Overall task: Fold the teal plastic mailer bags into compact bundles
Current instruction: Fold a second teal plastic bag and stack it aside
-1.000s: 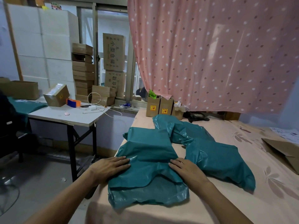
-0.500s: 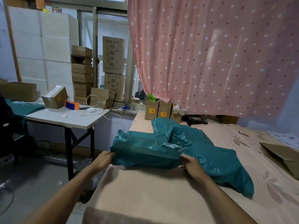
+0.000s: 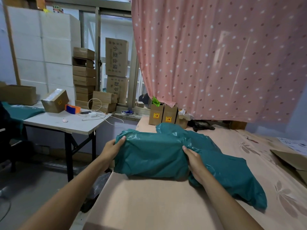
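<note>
The left hand [image 3: 111, 148] and right hand [image 3: 194, 161] each keep a pinching grip on an end of the teal mailer bag [image 3: 151, 156] — likely so the fold holds — above the peach-covered bed [image 3: 149, 205].

Teal mailer bag [image 3: 152, 156] — both hands' grip

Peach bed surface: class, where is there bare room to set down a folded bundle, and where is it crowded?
Free: the peach sheet in front of the folded teal mailer, between both forearms. Crowded: behind and right, where more teal mailers lie, and the far edge by the small cartons.
</note>
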